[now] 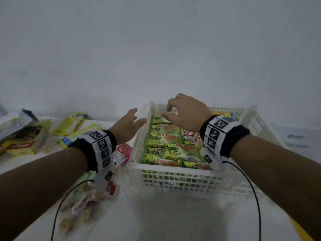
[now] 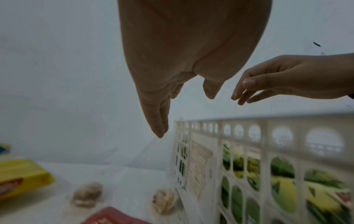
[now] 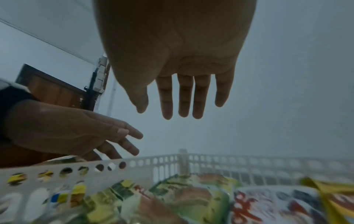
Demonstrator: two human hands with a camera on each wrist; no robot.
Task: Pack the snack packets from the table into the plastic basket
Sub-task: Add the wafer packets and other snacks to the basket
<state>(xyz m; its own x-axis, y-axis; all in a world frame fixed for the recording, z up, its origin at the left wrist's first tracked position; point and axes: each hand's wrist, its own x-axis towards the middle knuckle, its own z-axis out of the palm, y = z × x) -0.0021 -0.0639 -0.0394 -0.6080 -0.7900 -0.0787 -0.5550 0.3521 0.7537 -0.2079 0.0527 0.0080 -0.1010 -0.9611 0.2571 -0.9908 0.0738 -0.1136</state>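
A white plastic basket (image 1: 173, 166) stands on the table, packed with green Pandan cake packets (image 1: 163, 139) and a red-and-white packet (image 1: 189, 134). My right hand (image 1: 166, 110) hovers over the basket's far left corner, fingers extended and holding nothing; the right wrist view shows the right hand (image 3: 161, 112) above the packets (image 3: 172, 197). My left hand (image 1: 137, 117) is open just outside the basket's left wall (image 2: 268, 121), above the table. More snack packets lie on the table to the left: a red sachet (image 1: 121, 152), yellow packets (image 1: 73, 123) and clear nut packets (image 1: 90, 197).
A heap of yellow and grey packets (image 1: 22, 136) lies at the far left of the table. A plain wall rises directly behind the basket. A printed paper (image 1: 297, 141) lies to the right of the basket. Black cables hang from both wristbands.
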